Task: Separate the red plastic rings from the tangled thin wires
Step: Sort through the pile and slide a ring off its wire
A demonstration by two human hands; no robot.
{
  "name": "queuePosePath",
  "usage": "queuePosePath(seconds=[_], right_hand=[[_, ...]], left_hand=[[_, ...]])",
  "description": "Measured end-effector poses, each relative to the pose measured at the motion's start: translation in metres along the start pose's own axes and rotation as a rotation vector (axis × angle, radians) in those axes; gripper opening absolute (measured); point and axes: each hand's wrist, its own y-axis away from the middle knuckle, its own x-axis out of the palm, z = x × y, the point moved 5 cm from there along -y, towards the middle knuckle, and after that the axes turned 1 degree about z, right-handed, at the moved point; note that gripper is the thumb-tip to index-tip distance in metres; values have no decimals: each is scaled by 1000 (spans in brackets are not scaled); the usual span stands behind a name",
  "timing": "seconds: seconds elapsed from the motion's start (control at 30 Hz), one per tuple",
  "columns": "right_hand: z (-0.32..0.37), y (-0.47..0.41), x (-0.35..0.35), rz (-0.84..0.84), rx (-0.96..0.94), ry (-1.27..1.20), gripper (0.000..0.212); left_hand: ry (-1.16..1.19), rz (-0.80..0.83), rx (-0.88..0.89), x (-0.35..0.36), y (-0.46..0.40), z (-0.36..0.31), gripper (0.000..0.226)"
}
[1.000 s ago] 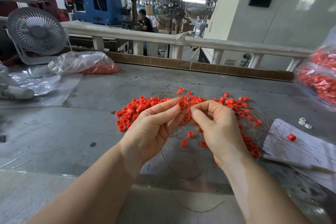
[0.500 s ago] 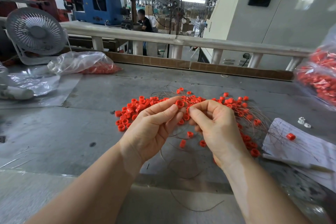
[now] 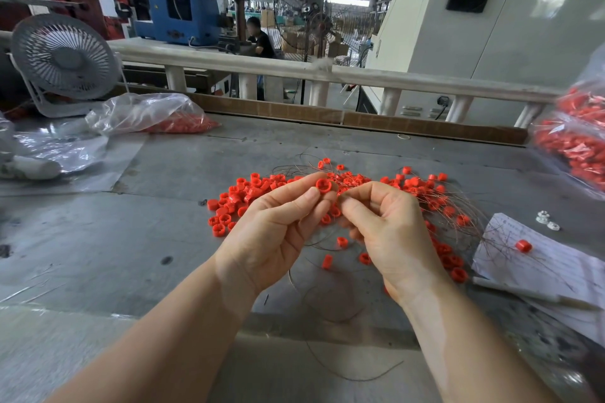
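The left hand [image 3: 278, 232] pinches one small red plastic ring [image 3: 323, 186] between its fingers [image 3: 302, 196] while the right hand [image 3: 389, 232] pinches thin brownish wire [image 3: 340, 194] beside it, above a heap of red plastic rings [image 3: 248, 196] and tangled thin wires [image 3: 458, 206] on the grey counter [image 3: 114, 239].

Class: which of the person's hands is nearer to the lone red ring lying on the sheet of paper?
Right. The right hand is beside the paper, left of the ring; the left hand is farther left, beyond the right hand.

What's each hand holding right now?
Left hand: pinches a red ring.
Right hand: fingers curled, pinching thin wires.
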Motion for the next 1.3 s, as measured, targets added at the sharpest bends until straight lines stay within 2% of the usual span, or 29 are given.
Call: queuePosePath(seconds=[0.27, 0.37, 0.57, 0.87, 1.07, 1.2, 1.3], right_hand=[[-10, -1, 4, 126, 201, -222, 5], [-12, 1, 7, 164, 283, -306, 18], [-12, 4, 12, 237, 390, -434, 18], [-12, 5, 13, 237, 420, -454, 8], [-14, 5, 13, 243, 439, -421, 12], [-16, 3, 10, 174, 408, -374, 4], [-18, 1, 3, 81, 360, -195, 15]], left_hand=[[-3, 31, 2, 4, 2, 0, 24], [-7, 43, 9, 5, 2, 0, 24], [4, 69, 6, 6, 1, 0, 23], [-25, 120, 17, 8, 2, -1, 23], [-29, 121, 30, 6, 1, -1, 22], [-52, 101, 75, 4, -1, -2, 22], [-49, 54, 97, -2, -4, -4, 22]])
